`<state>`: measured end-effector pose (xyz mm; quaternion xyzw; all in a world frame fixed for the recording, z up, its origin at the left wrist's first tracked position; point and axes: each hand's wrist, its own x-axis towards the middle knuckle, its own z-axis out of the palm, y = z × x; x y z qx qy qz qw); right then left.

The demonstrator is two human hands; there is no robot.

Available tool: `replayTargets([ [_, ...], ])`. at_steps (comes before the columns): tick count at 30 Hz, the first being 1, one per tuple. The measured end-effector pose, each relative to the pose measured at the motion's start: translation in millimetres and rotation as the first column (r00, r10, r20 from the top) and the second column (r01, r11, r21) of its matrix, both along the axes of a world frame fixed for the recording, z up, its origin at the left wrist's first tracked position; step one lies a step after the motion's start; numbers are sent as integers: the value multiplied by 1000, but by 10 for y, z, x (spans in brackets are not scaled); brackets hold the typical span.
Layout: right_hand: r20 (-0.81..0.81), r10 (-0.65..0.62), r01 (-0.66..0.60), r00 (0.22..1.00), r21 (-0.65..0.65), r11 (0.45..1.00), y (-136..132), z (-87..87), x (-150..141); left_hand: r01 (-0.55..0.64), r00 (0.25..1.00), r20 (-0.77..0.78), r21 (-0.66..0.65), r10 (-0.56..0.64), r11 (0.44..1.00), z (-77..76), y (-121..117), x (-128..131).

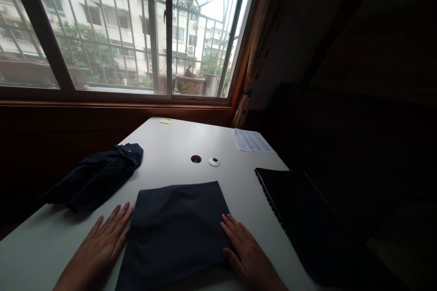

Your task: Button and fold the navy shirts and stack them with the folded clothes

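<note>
A dark navy cloth, folded into a flat, roughly square shape, lies on the white table in front of me. My left hand rests flat at its left edge, fingers stretched out and pointing away from me. At the right edge, my right hand has its fingertips on the cloth, with the fingers extended and the thumb apart. Neither hand grips anything. To the left, a crumpled dark blue garment with a small button hangs partly over the table edge.
The white table has a round cable hole with a white cover beside it. Printed papers lie at the back right, a yellow note at the back left. Dark fabric covers the right edge. A window stands behind.
</note>
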<state>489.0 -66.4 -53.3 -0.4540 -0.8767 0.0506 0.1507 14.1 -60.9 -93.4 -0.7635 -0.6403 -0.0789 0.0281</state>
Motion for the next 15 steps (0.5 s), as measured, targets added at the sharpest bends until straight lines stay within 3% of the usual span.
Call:
replayTargets([
  [7, -39, -39, 38, 998, -38, 999, 18, 47, 11, -9, 999, -42, 26, 10, 1000, 76, -52, 64],
  [15, -122, -99, 92, 988, -65, 994, 27, 125, -17, -20, 999, 31, 47, 19, 999, 111, -87, 89],
])
